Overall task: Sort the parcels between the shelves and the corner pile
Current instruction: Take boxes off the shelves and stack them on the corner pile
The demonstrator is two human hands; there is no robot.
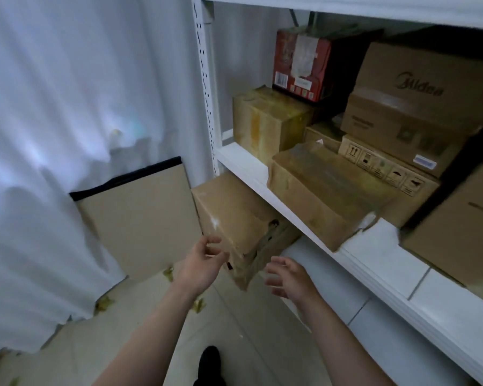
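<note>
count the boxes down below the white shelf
2: a flat black-edged box standing against the curtain, and a brown box tilted beside it, near the left hand and right hand. Others may hide under the shelf.

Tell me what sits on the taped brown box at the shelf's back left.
A red box rests on the taped brown box, toward its right. What supports the red box's far side is hidden.

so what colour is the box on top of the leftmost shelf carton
Red box with a pale label, head view.
</note>
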